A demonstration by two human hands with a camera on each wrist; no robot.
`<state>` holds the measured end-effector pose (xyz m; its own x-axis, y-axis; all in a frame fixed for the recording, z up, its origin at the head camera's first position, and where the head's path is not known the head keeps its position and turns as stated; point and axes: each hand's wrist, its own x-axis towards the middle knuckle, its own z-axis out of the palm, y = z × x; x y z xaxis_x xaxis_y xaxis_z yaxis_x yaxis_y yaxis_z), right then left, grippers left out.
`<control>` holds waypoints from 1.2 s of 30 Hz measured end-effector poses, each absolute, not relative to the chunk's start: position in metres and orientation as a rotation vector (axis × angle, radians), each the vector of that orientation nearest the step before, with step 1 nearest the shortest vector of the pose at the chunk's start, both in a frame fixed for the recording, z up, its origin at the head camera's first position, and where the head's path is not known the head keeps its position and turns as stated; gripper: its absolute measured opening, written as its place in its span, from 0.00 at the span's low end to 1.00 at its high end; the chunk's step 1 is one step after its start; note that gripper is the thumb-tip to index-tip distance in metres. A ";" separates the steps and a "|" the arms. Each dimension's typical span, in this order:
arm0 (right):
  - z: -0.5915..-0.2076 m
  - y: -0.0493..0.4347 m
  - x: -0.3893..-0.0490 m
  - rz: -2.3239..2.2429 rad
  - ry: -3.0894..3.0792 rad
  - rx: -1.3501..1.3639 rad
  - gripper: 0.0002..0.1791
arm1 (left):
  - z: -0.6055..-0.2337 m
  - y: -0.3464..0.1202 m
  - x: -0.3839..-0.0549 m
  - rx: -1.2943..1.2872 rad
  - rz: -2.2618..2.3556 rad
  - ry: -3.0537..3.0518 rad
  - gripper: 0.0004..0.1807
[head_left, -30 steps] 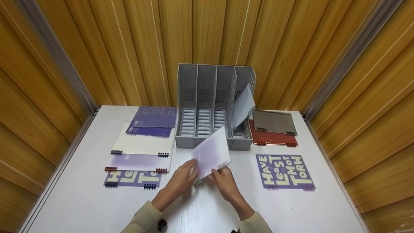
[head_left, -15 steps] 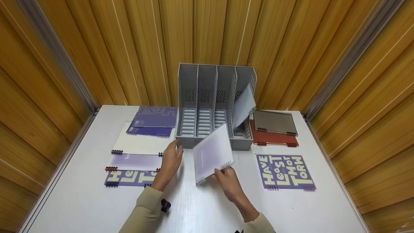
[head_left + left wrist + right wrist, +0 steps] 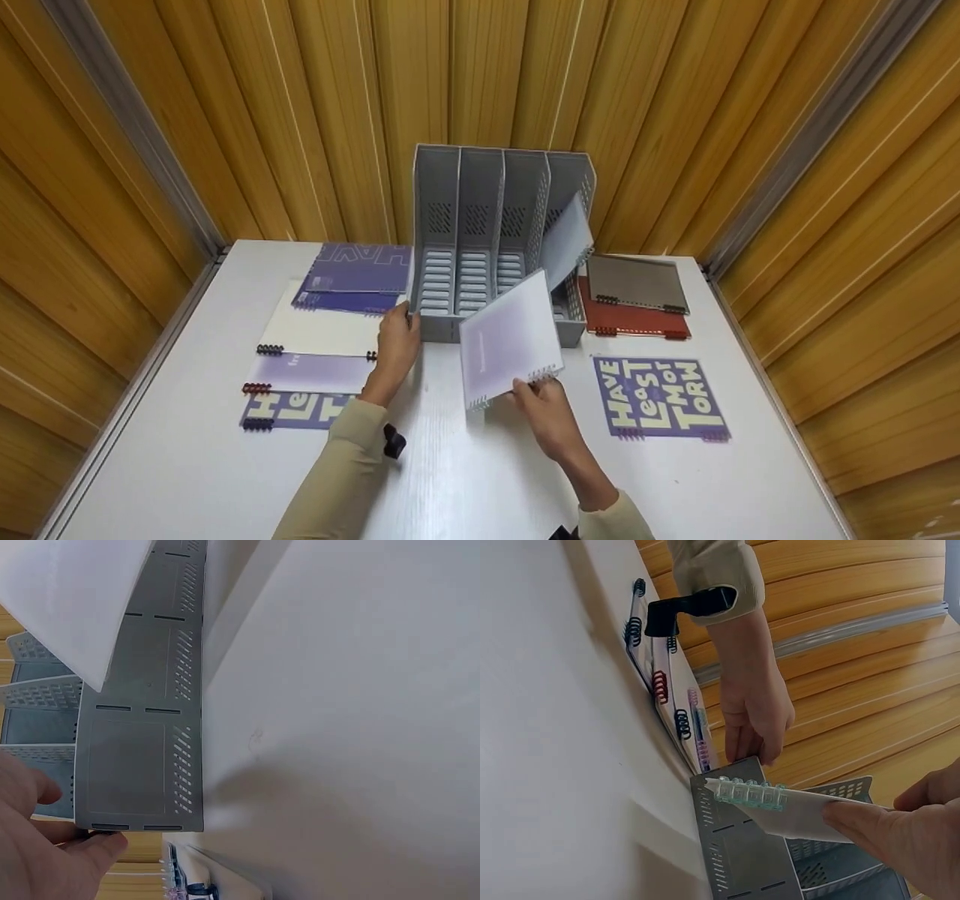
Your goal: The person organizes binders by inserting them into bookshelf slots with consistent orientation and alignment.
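In the head view, a pale lilac notebook is pinched at its ringed lower edge by the right hand, with the thumb laid on the cover. It is held tilted in front of the organizer, and the lower part of the right-hand compartments is hidden by it. The organizer's front left corner is gripped by the left hand. A bluish notebook is leaned in the rightmost compartment. On the table, purple, cream, lilac and lettered covers are overlapped in a pile to the left. To the right, a brown notebook is laid partly over a red notebook, and a lettered notebook is placed nearer.

In the left wrist view, the organizer's end is clasped by the left hand, with the thumb and fingers set on either side of its wall. Part of the lilac notebook is seen above.

In the right wrist view, the lilac notebook is seen nearly edge-on, its clear rings turned outward and its cover pinched by the right hand. Whether the organizer is touched by it cannot be told. The left hand's fingers are hooked at the organizer's corner, and a black clip is worn at that sleeve.
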<state>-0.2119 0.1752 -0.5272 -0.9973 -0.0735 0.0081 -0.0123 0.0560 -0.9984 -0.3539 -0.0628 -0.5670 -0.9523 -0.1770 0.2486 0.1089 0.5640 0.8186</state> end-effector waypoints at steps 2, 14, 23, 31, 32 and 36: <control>-0.526 0.178 -0.211 -2.116 2.258 -0.091 0.25 | -0.565 -0.064 -0.359 0.059 -1.363 -2.504 0.16; -0.514 0.186 -0.206 -2.114 2.297 -0.103 0.24 | -0.564 -0.080 -0.377 0.084 -1.467 -2.507 0.13; -0.503 0.193 -0.204 -2.110 2.386 -0.034 0.21 | -0.568 -0.083 -0.378 0.121 -1.528 -2.490 0.14; -0.493 0.209 -0.206 -2.178 2.381 0.045 0.22 | -0.571 -0.083 -0.378 0.117 -1.537 -2.479 0.13; -0.492 0.211 -0.207 -2.195 2.370 0.056 0.22 | -0.571 -0.083 -0.378 0.113 -1.543 -2.475 0.13; -0.488 0.220 -0.213 -2.204 2.394 0.096 0.22 | -0.570 -0.083 -0.379 0.125 -1.549 -2.471 0.14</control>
